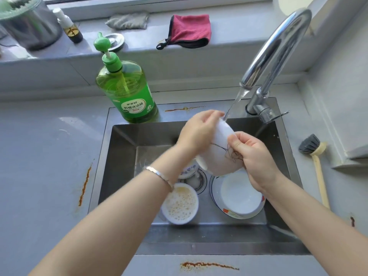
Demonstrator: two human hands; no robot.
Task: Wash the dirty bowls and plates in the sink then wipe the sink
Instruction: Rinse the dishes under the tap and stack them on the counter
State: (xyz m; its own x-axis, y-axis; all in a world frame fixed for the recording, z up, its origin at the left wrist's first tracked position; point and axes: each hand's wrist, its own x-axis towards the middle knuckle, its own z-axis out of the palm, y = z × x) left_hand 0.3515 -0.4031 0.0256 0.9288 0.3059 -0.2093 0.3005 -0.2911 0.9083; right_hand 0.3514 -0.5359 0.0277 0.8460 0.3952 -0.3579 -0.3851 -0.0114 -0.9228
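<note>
A white bowl (pixel 219 154) with a thin line drawing on its outside is held tilted above the sink (pixel 123 156), in the middle of the frame. Its upper edge is met by the stream of water (pixel 237 100) that falls from the curved chrome faucet (pixel 278 46) at the upper right. The bowl's upper rim is gripped by the left hand (pixel 196 132), whose fingers are curled over it, and a silver bracelet (pixel 161 176) is worn on that wrist. The lower right side of the bowl is pinched by the right hand (pixel 253 156), with the thumb laid across the drawing. Below the held bowl, near the drain, a small patterned bowl (pixel 189 169) is partly hidden. A small white bowl of yellowish, bubbly liquid (pixel 180 204) is seen in the lower left of the basin, and a plate with a flowered rim (pixel 229 213) lies in the lower right with a white dish (pixel 241 192) stacked on it. A green bottle of dish soap (pixel 127 92) with a pump is stood on the sink's back ledge, left of centre. A dish brush (pixel 316 160) with dark bristles is laid on the counter at the right. On the sill along the top of the frame, a red cloth (pixel 191 30) and a grey cloth (pixel 128 20) are laid out.
</note>
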